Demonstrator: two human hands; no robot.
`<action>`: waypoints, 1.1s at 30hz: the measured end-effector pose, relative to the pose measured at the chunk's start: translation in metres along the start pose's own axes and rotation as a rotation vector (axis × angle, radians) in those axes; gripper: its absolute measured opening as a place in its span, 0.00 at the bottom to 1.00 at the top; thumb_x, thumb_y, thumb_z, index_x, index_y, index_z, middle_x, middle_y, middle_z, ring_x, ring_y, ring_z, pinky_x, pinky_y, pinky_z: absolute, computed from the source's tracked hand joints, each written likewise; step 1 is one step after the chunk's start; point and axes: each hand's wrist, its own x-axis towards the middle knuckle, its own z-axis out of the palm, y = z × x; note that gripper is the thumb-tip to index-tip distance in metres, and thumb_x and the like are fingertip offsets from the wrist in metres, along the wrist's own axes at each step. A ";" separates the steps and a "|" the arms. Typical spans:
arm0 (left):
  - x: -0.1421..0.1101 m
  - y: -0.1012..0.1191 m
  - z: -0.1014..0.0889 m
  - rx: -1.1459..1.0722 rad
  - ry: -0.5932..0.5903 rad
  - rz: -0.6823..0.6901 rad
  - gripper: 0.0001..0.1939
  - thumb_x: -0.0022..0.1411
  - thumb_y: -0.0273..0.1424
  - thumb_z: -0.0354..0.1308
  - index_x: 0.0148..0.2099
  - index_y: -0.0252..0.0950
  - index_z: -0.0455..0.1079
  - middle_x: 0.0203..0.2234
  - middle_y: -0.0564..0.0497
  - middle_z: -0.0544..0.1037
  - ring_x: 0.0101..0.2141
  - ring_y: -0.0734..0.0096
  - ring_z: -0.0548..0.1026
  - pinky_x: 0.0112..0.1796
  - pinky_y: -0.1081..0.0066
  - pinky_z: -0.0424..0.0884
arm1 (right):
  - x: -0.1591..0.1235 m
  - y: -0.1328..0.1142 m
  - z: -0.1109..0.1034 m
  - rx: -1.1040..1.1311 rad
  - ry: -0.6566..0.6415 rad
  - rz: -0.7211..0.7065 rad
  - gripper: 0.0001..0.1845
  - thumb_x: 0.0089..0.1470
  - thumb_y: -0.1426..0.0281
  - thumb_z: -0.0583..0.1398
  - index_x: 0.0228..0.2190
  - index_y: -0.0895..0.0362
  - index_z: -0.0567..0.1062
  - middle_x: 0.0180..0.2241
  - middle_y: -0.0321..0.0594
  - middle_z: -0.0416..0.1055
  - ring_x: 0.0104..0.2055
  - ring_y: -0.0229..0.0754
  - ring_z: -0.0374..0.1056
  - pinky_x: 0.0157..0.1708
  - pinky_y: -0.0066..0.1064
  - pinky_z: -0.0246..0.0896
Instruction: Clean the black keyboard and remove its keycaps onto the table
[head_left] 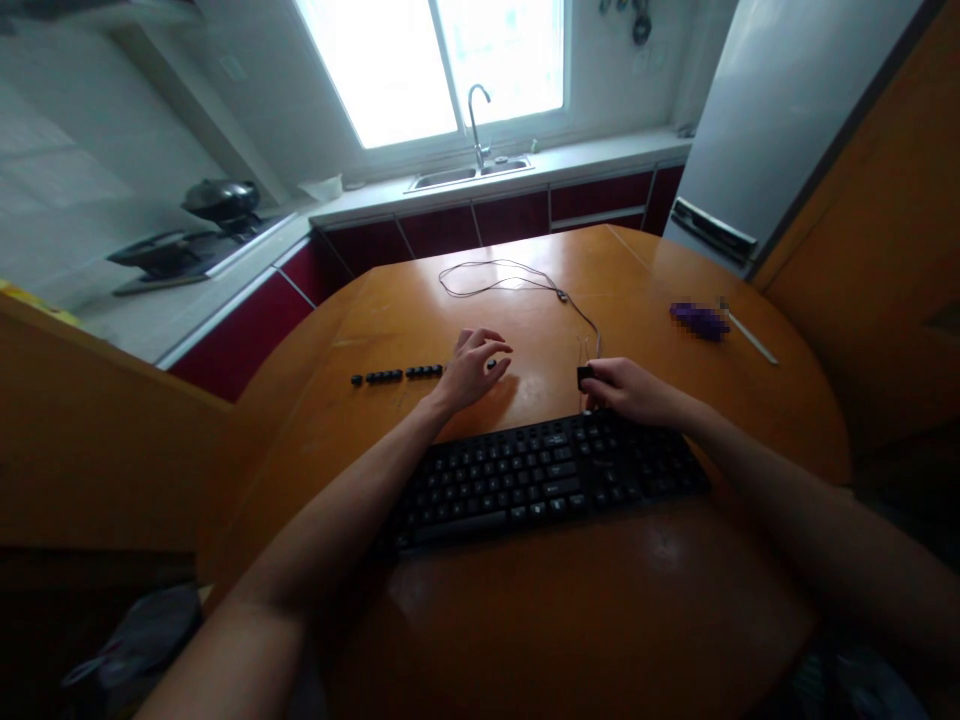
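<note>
My left hand (474,365) hovers over the table with its fingers curved and apart, holding nothing. A row of small black keycaps (424,371) runs leftward from it, partly hidden behind the hand. One more keycap (491,365) shows in the gap between thumb and fingers, apparently on the table. At the back edge of the black keyboard (499,480), my right hand (626,390) is closed on a small black keycap puller (584,377), with thin wires sticking out at its top and below. The keyboard lies flat, slightly slanted, its left end partly covered by my left forearm.
A thin cable (487,262) lies looped on the wooden table (525,600) behind my hands and runs toward the keyboard. A purple item (699,320), blurred out, and a white strip (752,337) lie at the right. Beyond are a sink (446,178), stove and fridge (780,120).
</note>
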 end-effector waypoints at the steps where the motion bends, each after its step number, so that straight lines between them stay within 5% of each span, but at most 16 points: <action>1: 0.001 0.000 -0.001 -0.001 0.003 0.017 0.07 0.68 0.32 0.61 0.46 0.41 0.78 0.47 0.47 0.76 0.51 0.58 0.68 0.55 0.54 0.65 | 0.002 0.001 0.000 0.026 0.005 0.004 0.10 0.61 0.66 0.58 0.28 0.55 0.73 0.27 0.41 0.77 0.28 0.42 0.71 0.28 0.33 0.63; 5: 0.005 0.012 -0.013 -0.012 0.016 0.128 0.07 0.69 0.32 0.60 0.47 0.41 0.77 0.45 0.47 0.76 0.49 0.59 0.68 0.52 0.55 0.68 | 0.005 -0.003 0.000 0.081 0.196 -0.067 0.11 0.62 0.65 0.58 0.29 0.56 0.74 0.30 0.44 0.79 0.31 0.43 0.72 0.33 0.35 0.65; 11: 0.011 0.070 -0.032 -0.007 -0.063 0.346 0.13 0.66 0.42 0.64 0.50 0.44 0.75 0.50 0.48 0.76 0.52 0.58 0.67 0.54 0.56 0.66 | 0.005 -0.014 0.014 0.182 0.445 -0.038 0.13 0.62 0.62 0.58 0.28 0.56 0.74 0.29 0.44 0.78 0.30 0.42 0.71 0.32 0.36 0.64; 16: 0.005 0.095 -0.021 0.029 -0.124 0.417 0.14 0.68 0.41 0.62 0.53 0.46 0.73 0.54 0.49 0.74 0.54 0.58 0.66 0.55 0.57 0.65 | 0.005 -0.015 0.029 0.261 0.438 0.021 0.15 0.60 0.59 0.59 0.29 0.56 0.74 0.26 0.42 0.75 0.27 0.40 0.68 0.27 0.33 0.62; 24: -0.007 0.088 -0.002 -0.043 -0.084 0.330 0.08 0.65 0.37 0.66 0.47 0.46 0.77 0.55 0.50 0.73 0.54 0.59 0.65 0.55 0.58 0.65 | 0.005 -0.014 0.034 0.315 0.324 0.106 0.12 0.59 0.60 0.60 0.33 0.56 0.72 0.26 0.41 0.76 0.26 0.41 0.71 0.25 0.31 0.63; 33: -0.007 0.093 0.001 -0.175 -0.093 0.266 0.09 0.62 0.35 0.69 0.45 0.44 0.78 0.53 0.48 0.73 0.54 0.58 0.66 0.57 0.55 0.66 | 0.002 -0.014 0.037 0.243 0.345 0.005 0.09 0.61 0.63 0.58 0.32 0.55 0.72 0.25 0.39 0.74 0.28 0.42 0.71 0.29 0.33 0.64</action>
